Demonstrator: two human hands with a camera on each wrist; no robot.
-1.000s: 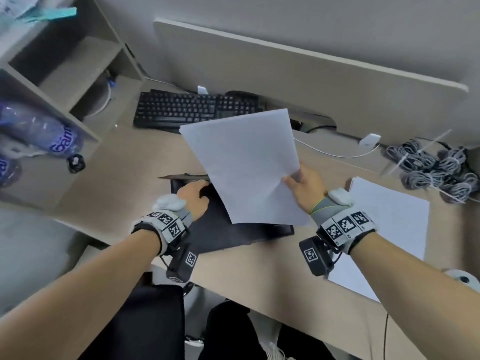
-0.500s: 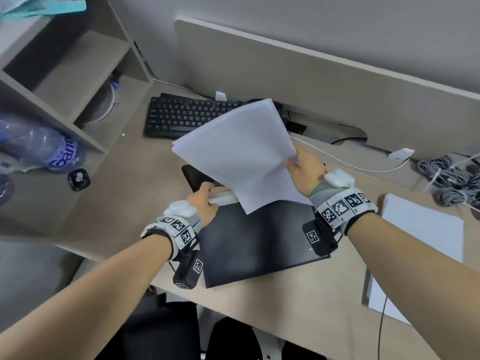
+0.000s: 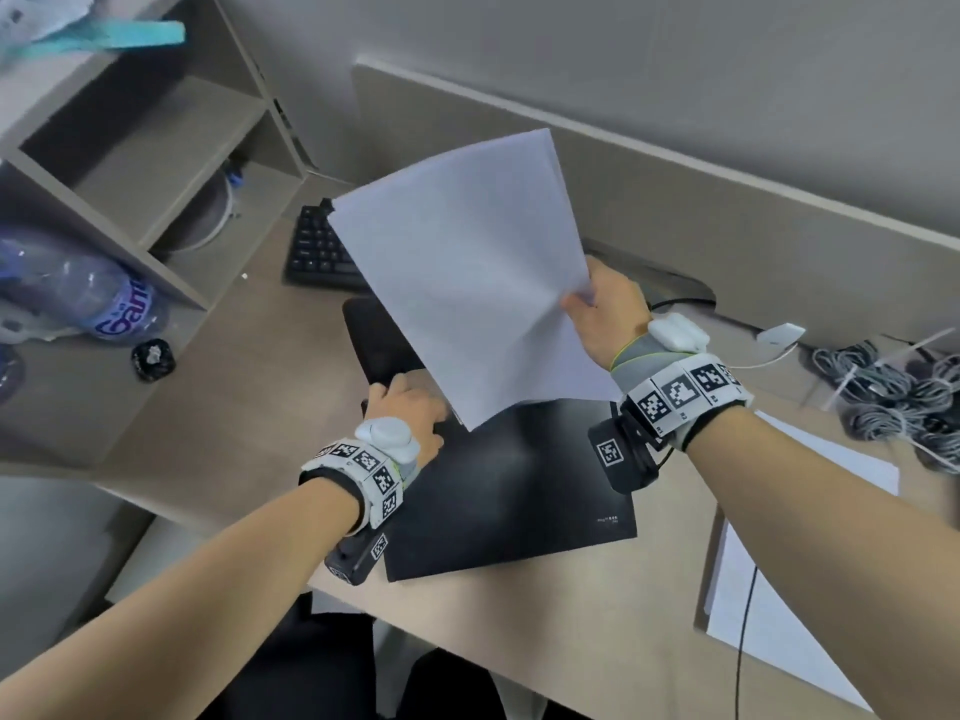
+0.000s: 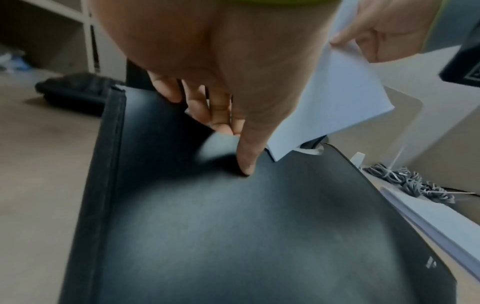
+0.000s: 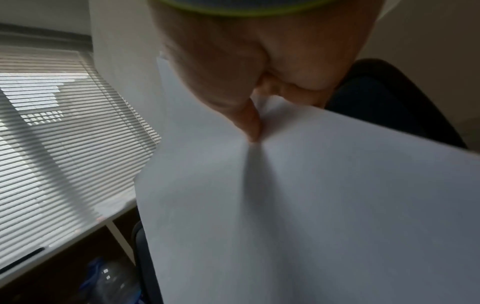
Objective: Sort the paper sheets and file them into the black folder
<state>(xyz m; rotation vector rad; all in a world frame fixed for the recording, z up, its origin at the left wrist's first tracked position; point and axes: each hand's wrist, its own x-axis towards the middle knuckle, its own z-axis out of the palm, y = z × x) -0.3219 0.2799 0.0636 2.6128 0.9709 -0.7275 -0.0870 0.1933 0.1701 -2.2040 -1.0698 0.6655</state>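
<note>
1. Now the right hand pinches a few white paper sheets at their right edge, thumb on the near face and fingers behind; the sheets are lifted above the desk, tilted, with the long axis running from the lower corner near the folder up and away toward the partition.
2. The black folder lies flat on the desk, closed over at the front, its long axis going away from the person and a little to the left; its spine is at the left side.
3. The left hand rests on the far part of the folder with straight fingers; it grips nothing.
4. Only the left wrist view shows the index fingertip pressing the folder cover, and the lowest corner of the sheets just beside this finger, close over the folder; the head view hides this under the paper.
5. The right wrist view shows the thumb making a crease in the sheet; a window blind is behind.
6. A second paper stack lies on the desk at the right, apart from the folder; a black keyboard lies beyond it.
</note>
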